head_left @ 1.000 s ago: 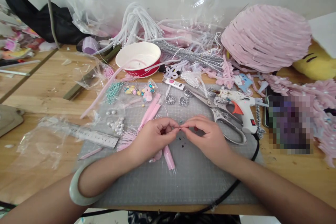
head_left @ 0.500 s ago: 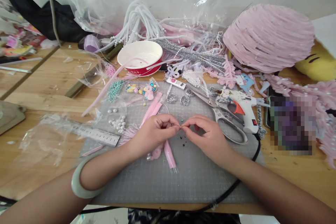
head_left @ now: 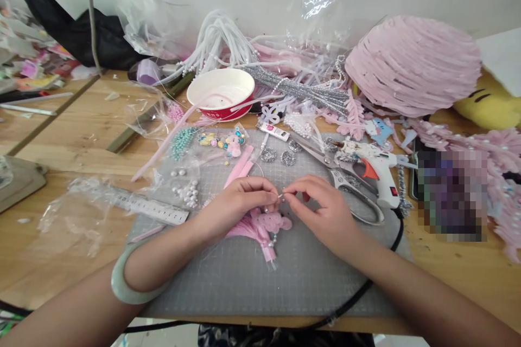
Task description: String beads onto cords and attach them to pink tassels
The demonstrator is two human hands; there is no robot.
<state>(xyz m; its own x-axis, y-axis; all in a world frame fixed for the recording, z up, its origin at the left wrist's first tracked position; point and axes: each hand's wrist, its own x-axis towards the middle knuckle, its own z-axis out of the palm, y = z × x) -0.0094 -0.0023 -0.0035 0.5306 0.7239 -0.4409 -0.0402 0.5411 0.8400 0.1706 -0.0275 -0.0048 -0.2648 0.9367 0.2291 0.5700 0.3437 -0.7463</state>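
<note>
Over the grey cutting mat (head_left: 325,282), my left hand (head_left: 250,200) and my right hand (head_left: 315,206) meet fingertip to fingertip. Each is closed in a pinch on a tiny, thin, shiny piece between them, too small to name. Just below the left fingers is a pink figure charm (head_left: 272,222) with a short run of beads; whether it hangs from those fingers I cannot tell. Pink tassel strips (head_left: 248,230) lie beneath the left hand, partly hidden by it. White beads (head_left: 187,192) and a steel ruler (head_left: 154,207) lie left of the hands.
Scissors (head_left: 340,179) and a white glue gun (head_left: 385,173) lie right of the hands, its black cable (head_left: 358,293) crossing the mat. Behind are a red-and-white bowl (head_left: 222,111), turquoise beads (head_left: 183,142), silver coils and a large pink bundle (head_left: 411,65). A phone (head_left: 413,173) lies far right.
The pink charm and its beads have come into view below my left hand. My right fingertips have drawn slightly away from the left, showing more of the tiny piece. The view has shifted slightly.
</note>
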